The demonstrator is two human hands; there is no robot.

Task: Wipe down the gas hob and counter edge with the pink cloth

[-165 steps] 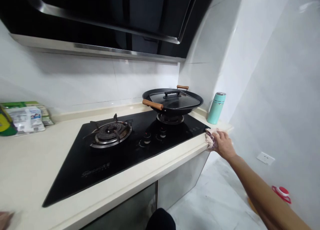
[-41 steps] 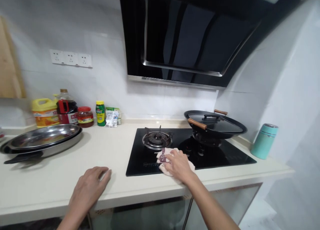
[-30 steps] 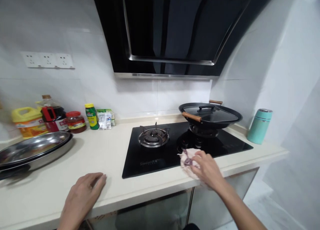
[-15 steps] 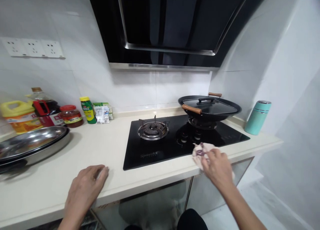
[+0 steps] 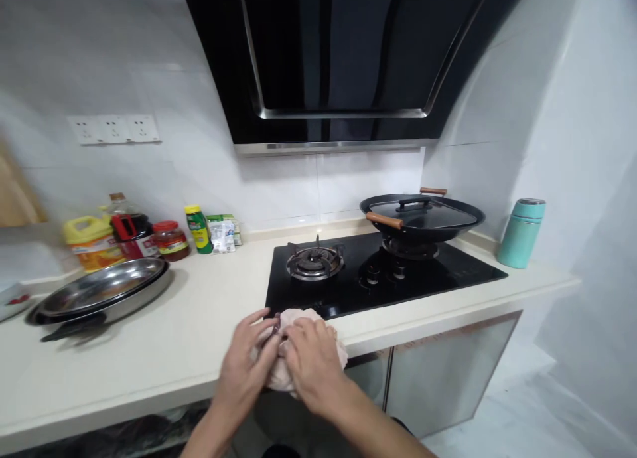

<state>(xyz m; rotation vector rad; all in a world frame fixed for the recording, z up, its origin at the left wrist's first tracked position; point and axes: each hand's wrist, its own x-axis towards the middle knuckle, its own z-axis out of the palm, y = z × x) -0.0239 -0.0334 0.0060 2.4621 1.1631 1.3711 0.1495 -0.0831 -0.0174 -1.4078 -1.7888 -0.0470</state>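
Grasping a crumpled pale-pink fabric cloth (image 5: 301,314), my left hand (image 5: 245,360) and right hand (image 5: 314,360) bunch it by the black glass stovetop (image 5: 343,293).

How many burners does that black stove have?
2. The left burner is uncovered, just beyond the cloth; the right burner sits under the lidded wok, which hides much of it. No other burner shows, though the hands cover part of the stove's front edge.

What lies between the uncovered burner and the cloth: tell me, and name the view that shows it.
The hob's black glass surface lies between the uncovered burner and the cloth, as the head view shows.
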